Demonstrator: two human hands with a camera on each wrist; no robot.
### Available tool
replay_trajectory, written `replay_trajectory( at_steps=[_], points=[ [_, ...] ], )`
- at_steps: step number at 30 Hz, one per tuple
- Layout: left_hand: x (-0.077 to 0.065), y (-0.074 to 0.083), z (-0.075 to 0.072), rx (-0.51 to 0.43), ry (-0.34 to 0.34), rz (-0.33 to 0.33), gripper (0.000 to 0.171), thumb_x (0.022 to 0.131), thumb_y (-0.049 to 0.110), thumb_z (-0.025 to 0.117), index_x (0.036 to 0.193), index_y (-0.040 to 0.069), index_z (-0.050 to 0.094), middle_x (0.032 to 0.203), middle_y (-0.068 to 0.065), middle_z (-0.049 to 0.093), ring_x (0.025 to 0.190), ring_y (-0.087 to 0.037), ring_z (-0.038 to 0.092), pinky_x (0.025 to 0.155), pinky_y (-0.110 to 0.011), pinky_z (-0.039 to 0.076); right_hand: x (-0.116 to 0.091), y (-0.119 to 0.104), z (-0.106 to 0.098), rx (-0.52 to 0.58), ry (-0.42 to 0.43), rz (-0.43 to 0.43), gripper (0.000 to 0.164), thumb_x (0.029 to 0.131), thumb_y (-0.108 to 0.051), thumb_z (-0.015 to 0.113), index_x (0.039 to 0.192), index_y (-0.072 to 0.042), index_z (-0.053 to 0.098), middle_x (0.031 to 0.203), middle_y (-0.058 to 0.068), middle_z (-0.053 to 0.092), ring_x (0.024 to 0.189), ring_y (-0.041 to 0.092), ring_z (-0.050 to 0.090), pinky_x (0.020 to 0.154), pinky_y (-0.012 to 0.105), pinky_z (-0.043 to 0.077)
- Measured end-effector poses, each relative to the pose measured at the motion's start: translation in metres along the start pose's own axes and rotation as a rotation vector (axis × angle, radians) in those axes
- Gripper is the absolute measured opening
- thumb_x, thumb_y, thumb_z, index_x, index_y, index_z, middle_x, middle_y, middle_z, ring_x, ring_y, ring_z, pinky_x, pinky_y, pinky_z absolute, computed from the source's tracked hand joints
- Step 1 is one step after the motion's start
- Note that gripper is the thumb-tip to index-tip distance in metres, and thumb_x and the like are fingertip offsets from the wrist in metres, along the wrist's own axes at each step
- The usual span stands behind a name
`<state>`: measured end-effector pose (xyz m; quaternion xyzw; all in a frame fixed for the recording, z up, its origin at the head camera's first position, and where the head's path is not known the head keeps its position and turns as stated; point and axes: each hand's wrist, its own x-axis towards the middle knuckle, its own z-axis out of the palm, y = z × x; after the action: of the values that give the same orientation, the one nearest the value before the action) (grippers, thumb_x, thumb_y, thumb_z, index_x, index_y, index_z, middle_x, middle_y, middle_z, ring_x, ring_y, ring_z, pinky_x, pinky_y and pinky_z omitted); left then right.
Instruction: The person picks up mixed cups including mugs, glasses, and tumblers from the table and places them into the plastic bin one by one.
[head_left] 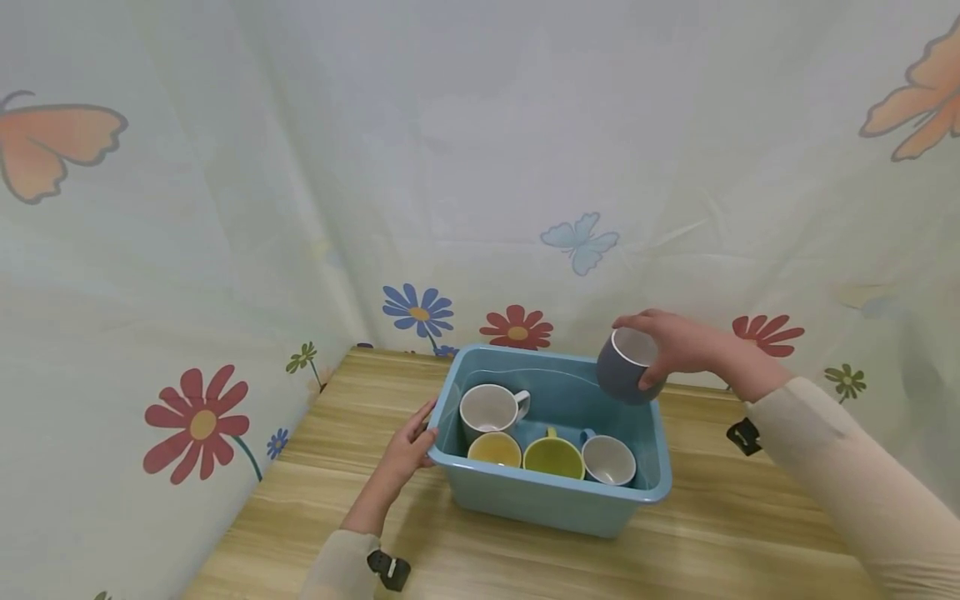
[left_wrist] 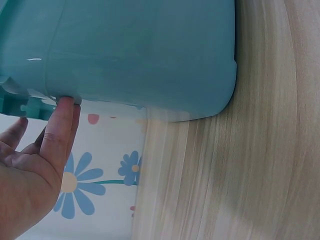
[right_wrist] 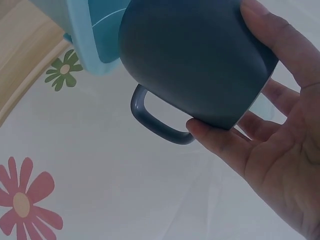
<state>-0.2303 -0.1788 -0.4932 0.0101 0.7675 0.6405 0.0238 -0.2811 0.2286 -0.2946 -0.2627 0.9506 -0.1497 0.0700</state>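
Observation:
My right hand (head_left: 686, 343) grips a dark blue-grey mug (head_left: 621, 373) by its rim, above the right back corner of a light blue plastic bin (head_left: 540, 483). In the right wrist view, the mug (right_wrist: 195, 60) is tilted and its handle (right_wrist: 160, 122) shows below the body. My left hand (head_left: 405, 450) touches the bin's left rim; its fingers (left_wrist: 59, 135) reach straight against the outer wall in the left wrist view. Inside the bin stand a large white-lined mug (head_left: 487, 408), a yellow one (head_left: 495, 448), a green one (head_left: 553, 458) and a white-lined one with a blue handle (head_left: 609, 461).
The bin stands on a wood-grain table (head_left: 330, 467). Behind the table hangs a pale curtain (head_left: 480, 167) printed with flowers and butterflies. A dark strap piece (head_left: 390, 570) is at the left wrist, another (head_left: 744, 436) at the right.

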Motion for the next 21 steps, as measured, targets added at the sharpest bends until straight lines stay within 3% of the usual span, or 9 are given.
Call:
replay_trajectory(
  at_steps=[21],
  points=[
    [-0.001, 0.001, 0.000, 0.004, 0.003, -0.005, 0.061, 0.099, 0.010, 0.050, 0.159, 0.008, 0.036, 0.146, -0.036, 0.051, 0.104, -0.029, 0.067, 0.072, -0.033, 0.061, 0.021, -0.018, 0.023, 0.006, -0.034, -0.003, 0.088, 0.073, -0.021, 0.091, 0.150, -0.010, 0.049, 0.145, 0.026, 0.053, 0.125, 0.047, 0.055, 0.093, 0.058, 0.058]
  ],
)
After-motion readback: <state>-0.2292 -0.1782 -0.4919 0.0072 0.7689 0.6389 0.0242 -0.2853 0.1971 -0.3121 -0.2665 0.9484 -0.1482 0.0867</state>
